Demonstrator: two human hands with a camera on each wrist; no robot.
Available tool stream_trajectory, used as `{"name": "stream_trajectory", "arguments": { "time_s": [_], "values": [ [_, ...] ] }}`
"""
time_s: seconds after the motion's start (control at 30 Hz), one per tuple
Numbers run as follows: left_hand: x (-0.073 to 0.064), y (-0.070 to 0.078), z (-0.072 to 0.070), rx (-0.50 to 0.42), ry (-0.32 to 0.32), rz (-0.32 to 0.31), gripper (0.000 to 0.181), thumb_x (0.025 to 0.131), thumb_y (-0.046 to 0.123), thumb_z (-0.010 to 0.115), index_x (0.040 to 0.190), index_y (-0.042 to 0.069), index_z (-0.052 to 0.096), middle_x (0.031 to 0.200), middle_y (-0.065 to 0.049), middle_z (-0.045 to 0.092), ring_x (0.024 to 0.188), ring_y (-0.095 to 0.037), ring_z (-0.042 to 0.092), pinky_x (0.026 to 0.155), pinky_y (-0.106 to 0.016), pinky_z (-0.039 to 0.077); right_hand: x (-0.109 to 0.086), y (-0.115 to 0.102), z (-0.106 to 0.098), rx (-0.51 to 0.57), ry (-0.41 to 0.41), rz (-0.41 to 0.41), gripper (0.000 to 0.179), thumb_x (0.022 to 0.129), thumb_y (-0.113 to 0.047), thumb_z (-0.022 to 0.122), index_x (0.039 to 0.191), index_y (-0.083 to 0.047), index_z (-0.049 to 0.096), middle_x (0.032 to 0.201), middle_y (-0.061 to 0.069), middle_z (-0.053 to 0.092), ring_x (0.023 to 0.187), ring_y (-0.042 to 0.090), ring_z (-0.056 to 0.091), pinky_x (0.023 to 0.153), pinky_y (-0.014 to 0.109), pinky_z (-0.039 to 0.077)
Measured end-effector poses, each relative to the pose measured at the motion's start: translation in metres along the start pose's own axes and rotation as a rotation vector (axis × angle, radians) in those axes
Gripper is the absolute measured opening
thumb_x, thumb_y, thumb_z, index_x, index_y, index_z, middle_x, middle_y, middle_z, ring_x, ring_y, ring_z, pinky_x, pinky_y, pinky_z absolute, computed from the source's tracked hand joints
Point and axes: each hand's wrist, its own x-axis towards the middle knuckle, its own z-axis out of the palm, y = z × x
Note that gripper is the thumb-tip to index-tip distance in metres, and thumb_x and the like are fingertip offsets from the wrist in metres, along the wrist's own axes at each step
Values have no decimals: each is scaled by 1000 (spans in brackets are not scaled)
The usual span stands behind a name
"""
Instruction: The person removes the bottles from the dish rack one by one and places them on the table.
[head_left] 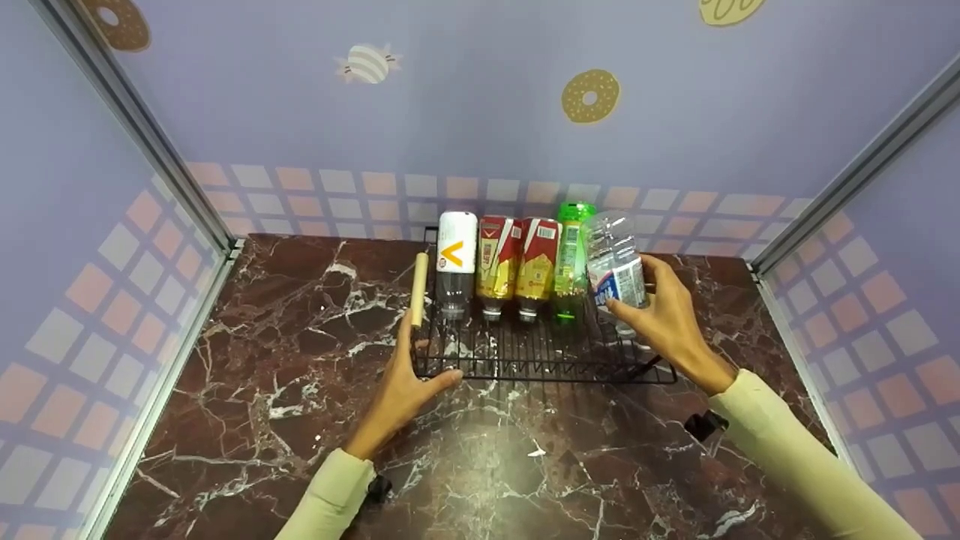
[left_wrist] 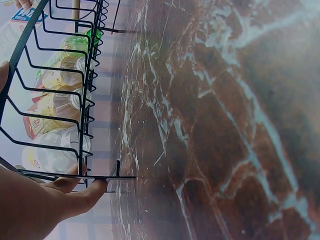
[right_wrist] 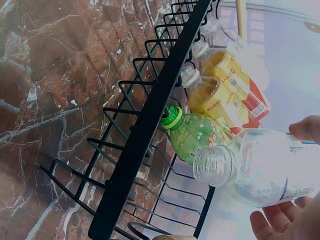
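Note:
A clear plastic bottle [head_left: 611, 240] with a blue-and-white label is pinched by my right hand [head_left: 664, 311], thumb on one side and fingers on the other. The bottle leans at the right end of the black wire rack [head_left: 525, 369], its capless neck [right_wrist: 212, 165] towards me. My left hand [head_left: 409, 382] grips the rack's front left corner, fingers [left_wrist: 92, 195] at the side wires and thumb by the front bar. Beside the held bottle lies a green bottle [head_left: 571, 255], then two red-and-yellow labelled bottles [head_left: 538, 259] [head_left: 498, 259] and a white-labelled bottle [head_left: 457, 247].
A pale wooden handle [head_left: 419, 289] runs along the rack's left side. The rack stands on a dark red marbled tabletop [head_left: 300, 360], near the purple back wall [head_left: 480, 97]. Side panels [head_left: 870, 315] bound the table left and right.

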Motion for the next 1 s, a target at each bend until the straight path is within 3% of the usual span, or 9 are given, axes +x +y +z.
{"name": "stream_trajectory", "arguments": {
  "time_s": [0.13,0.33,0.43,0.7,0.87,1.0],
  "values": [
    [0,0,1,0,0,-9,134,82,29,100,179,25,7,161,-37,46,146,-47,53,116,-79,41,-4,-1,1,-14,2,-18,83,85,-5,91,155,9,48,141,27,62,121,40,67,94,47,65],
    [-1,0,0,13,-2,-18,134,83,39,100,179,27,7,157,-34,52,145,-50,53,115,-79,42,-9,-5,3,18,-1,-36,80,87,-3,90,154,10,49,141,29,63,125,44,65,106,59,60],
    [-2,-1,-1,15,-4,-20,134,83,41,99,179,29,6,155,-33,53,144,-51,53,115,-79,42,-11,-6,4,17,-9,-43,80,86,-3,91,154,10,50,141,29,63,126,44,64,107,59,58],
    [1,-2,-1,1,6,15,134,83,36,100,179,20,8,158,-38,48,145,-50,52,119,-77,39,-15,-11,7,-18,-15,-107,78,83,-5,93,151,7,55,127,23,70,110,35,68,89,42,60],
    [1,-2,0,-7,1,4,136,82,35,101,179,22,7,158,-37,48,146,-51,51,119,-76,40,-16,-14,9,-14,-22,-130,78,82,-2,94,149,7,56,123,22,70,106,33,69,81,27,58],
    [1,-2,0,-5,1,4,136,81,35,101,179,22,8,156,-37,50,145,-50,52,117,-75,43,-18,-15,10,-1,-32,-126,78,82,-2,93,150,7,56,123,23,72,107,34,70,83,30,59]
  ]
}}
